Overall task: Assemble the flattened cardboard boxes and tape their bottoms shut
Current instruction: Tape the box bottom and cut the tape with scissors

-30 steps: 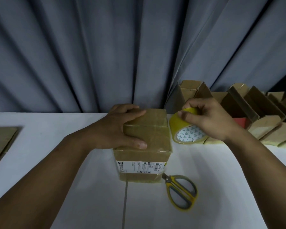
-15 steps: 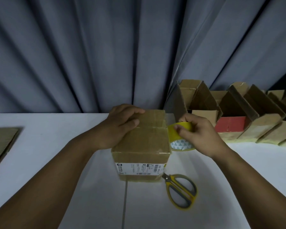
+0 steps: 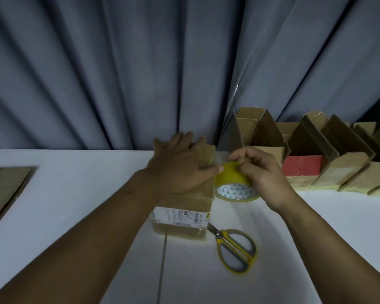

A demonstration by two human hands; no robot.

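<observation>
The cardboard box (image 3: 184, 204) stands on the white surface (image 3: 86, 194) at mid-frame, its top flaps pressed down by the left hand (image 3: 180, 170), whose grip lies spread flat. Just beside its right edge, the right hand (image 3: 261, 172) curls its grip on the yellow tape roll (image 3: 230, 185), fingertips (image 3: 233, 157) pinching at its rim. If the left hand lifts, the flaps may spring apart, and a tape end pulled askew could wrinkle or miss the seam.

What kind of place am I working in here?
Likely a makeshift packing station: white table against a grey curtain, a row of assembled cardboard boxes at the back right, and a tape roll and scissors.
</observation>
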